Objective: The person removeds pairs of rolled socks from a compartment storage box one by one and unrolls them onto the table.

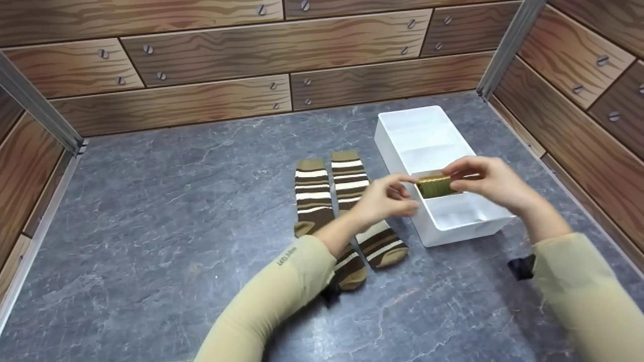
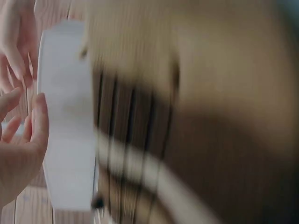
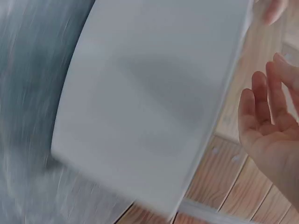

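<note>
One striped sock [image 1: 313, 196] lies flat on the table [image 1: 176, 211] beside a second sock [image 1: 350, 187], toes toward the person, the left forearm crossing above both. To their right stands the white box [image 1: 468, 233], open at the top. A small green bundle [image 1: 436, 186] is at the box's opening, near its left rim; whether it rests on anything I cannot tell. The right hand [image 1: 485, 181] pinches its right end. The left hand [image 1: 385, 198], thumb and index apart, reaches its left end, contact unclear
</note>
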`<control>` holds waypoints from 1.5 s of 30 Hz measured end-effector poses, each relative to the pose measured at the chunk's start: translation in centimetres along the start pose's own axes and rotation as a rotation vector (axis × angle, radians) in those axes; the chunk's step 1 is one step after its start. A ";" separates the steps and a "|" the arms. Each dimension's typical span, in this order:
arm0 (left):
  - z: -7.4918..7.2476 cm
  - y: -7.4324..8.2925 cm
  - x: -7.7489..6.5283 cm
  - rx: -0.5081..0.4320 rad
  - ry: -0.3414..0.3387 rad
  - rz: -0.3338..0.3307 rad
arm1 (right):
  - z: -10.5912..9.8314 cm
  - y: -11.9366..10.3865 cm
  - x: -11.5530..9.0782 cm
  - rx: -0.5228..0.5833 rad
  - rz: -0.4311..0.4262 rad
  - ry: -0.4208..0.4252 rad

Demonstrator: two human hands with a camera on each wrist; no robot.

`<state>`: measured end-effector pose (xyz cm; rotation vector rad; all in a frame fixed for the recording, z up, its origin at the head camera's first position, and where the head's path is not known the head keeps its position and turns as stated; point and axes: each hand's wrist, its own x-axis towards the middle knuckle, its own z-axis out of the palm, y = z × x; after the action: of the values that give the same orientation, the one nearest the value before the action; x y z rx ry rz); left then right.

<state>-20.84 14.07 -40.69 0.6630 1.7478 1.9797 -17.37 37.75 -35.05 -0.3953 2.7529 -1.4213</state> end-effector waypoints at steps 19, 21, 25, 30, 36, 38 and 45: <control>3.3 -2.8 -1.2 -0.002 0.170 0.108 | -1.9 2.4 2.6 -0.196 0.179 -0.231; 3.4 -2.9 -1.3 -0.036 0.166 0.098 | -1.9 2.3 2.8 -0.205 0.187 -0.245; 3.5 -3.0 -1.3 -0.099 0.161 0.077 | -1.9 2.5 3.0 -0.221 0.188 -0.262; 3.5 -3.0 -1.4 -0.102 0.159 0.069 | -1.8 2.9 3.0 -0.237 0.189 -0.264; 3.7 -3.1 -1.4 -0.153 0.153 0.043 | -1.8 3.4 3.0 -0.250 0.136 -0.264; 3.7 -3.0 -1.3 -0.169 0.151 0.033 | -1.8 3.5 2.9 -0.247 0.125 -0.254; 3.6 -3.0 -1.3 -0.171 0.158 0.009 | -1.9 3.5 2.6 -0.187 0.162 -0.201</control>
<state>-17.70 16.50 -43.39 0.4693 1.6393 2.2106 -20.89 40.60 -36.46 -0.2924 2.6908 -1.0330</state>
